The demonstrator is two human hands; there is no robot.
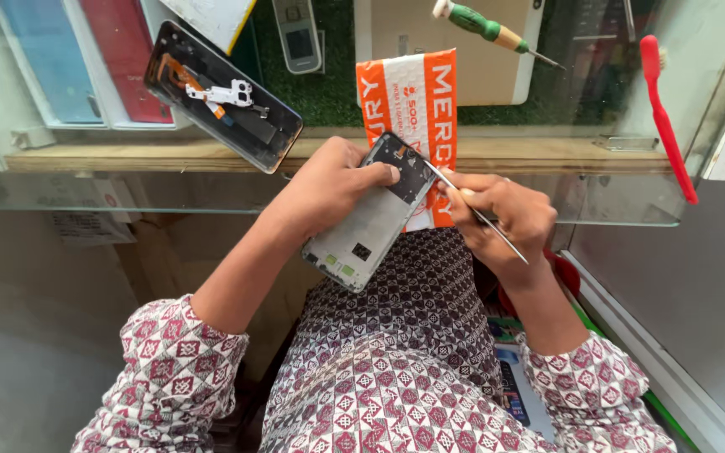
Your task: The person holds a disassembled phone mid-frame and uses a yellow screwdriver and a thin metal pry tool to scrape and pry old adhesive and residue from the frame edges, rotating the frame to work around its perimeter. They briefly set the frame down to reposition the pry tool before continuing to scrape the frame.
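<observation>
My left hand (329, 189) is gripping the opened grey phone frame (371, 214) clear of the glass surface (623, 180) edge, while my right hand (501, 214) is pinching thin metal tweezers (480, 216) at its top.

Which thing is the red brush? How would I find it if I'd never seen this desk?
Look at the glass counter in front of the person, then go to its far right end. There the red brush lies slanted, long and thin, with pale bristles at its top. Nothing else nearby is plain red; the screwdriver has a green handle.
</observation>
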